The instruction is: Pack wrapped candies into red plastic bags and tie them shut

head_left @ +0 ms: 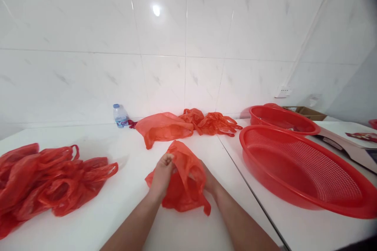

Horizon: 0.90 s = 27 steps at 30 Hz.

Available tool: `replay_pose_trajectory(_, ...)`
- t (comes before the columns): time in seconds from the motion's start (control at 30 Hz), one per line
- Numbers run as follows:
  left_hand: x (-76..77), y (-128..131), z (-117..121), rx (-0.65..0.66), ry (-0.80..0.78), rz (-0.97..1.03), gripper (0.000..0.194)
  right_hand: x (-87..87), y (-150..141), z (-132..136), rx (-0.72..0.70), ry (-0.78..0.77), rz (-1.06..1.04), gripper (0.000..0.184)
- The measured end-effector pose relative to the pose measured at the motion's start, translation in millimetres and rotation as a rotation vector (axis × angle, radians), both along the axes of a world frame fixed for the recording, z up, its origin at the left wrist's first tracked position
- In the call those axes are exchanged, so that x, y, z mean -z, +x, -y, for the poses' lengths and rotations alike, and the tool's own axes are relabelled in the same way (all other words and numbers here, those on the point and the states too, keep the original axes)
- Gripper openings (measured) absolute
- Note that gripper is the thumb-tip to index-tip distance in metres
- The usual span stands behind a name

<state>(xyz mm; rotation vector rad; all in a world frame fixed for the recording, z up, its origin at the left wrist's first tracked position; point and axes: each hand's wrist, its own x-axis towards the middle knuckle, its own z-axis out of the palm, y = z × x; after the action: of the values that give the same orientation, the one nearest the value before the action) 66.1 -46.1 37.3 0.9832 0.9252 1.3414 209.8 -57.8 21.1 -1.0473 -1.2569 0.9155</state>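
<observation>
A thin red plastic bag (185,180) is between my two hands, low over the white table. My left hand (165,166) has its fingers closed on the bag's left edge. On the other side, my right hand (206,176) is mostly covered by the plastic, so its fingers are hidden. Just beyond lies a flattened orange-red plastic bag (165,125), and beside it are crumpled ones (216,122) with loose handles. A big heap of red plastic bags (61,180) spreads over the table at the left.
Against the tiled wall stands a small water bottle (119,116). To the right are a large red mesh basket (282,168) and another red basket (282,119) behind it. A scale (347,145) and a cardboard box (309,113) sit farther right. A seam (250,176) crosses the tabletop.
</observation>
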Motion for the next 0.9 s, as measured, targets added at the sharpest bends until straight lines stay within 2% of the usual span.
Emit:
replay_pose_trajectory(0.13,-21.8,-36.8,-15.2,-0.154,-0.027,0.123,0.009,10.1,23.1,-22.8,0.092,-0.08,-0.19,0.01)
replay_pose_trajectory(0.2,-31.3,-60.2,-17.4,-0.222,-0.013,0.142,0.012,5.8,41.1,-31.1,0.172,-0.1,-0.29,0.01)
replay_pose_trajectory(0.27,-36.3,-79.6,-13.6,-0.207,-0.015,0.115,0.016,-4.6,55.9,-36.0,0.183,-0.117,-0.361,0.011)
replay_pose_trajectory(0.33,-38.8,-88.8,-4.0,-0.204,0.004,-0.053,0.02,-18.8,62.7,-38.6,0.153,-0.129,-0.406,0.013)
replay_pose_trajectory(0.37,-40.3,-88.4,2.4,-0.25,0.055,-0.179,0.024,-26.5,62.6,-39.5,0.139,-0.132,-0.42,0.014)
replay_pose_trajectory(0.47,-48.9,-68.4,24.6,-0.456,0.41,-0.56,0.049,-49.4,51.5,-40.8,0.107,-0.136,-0.414,0.016)
replay_pose_trajectory(0.5,-52.5,-57.7,31.3,-0.455,0.541,-0.637,0.059,-56.6,45.9,-40.6,0.091,-0.135,-0.389,0.016)
replay_pose_trajectory(0.57,-58.7,-36.9,40.1,-0.268,0.69,-0.751,0.076,-70.2,36.6,-38.8,0.038,-0.137,-0.305,0.017)
replay_pose_trajectory(0.6,-60.6,-29.0,41.3,-0.167,0.686,-0.781,0.08,-76.7,34.4,-37.3,0.006,-0.138,-0.261,0.018)
replay_pose_trajectory(0.63,-61.5,-23.8,40.3,-0.095,0.636,-0.798,0.076,-83.1,34.5,-35.5,-0.023,-0.137,-0.19,0.019)
replay_pose_trajectory(0.67,-61.6,-21.7,37.4,-0.042,0.551,-0.812,0.064,-89.5,37.2,-33.7,-0.037,-0.131,-0.078,0.02)
replay_pose_trajectory(0.77,-58.9,-29.8,23.3,0.007,0.305,-0.813,0.012,-109.1,56.4,-28.0,-0.02,-0.1,0.47,0.029)
replay_pose_trajectory(0.83,-57.3,-38.7,15.4,-0.004,0.246,-0.769,0.012,-121.3,69.5,-20.4,0.009,-0.037,0.81,0.044)
replay_pose_trajectory(0.9,-56.6,-43.4,11.5,-0.026,0.233,-0.717,0.014,-130.0,73.7,-4.9,0.096,0.107,0.96,0.053)
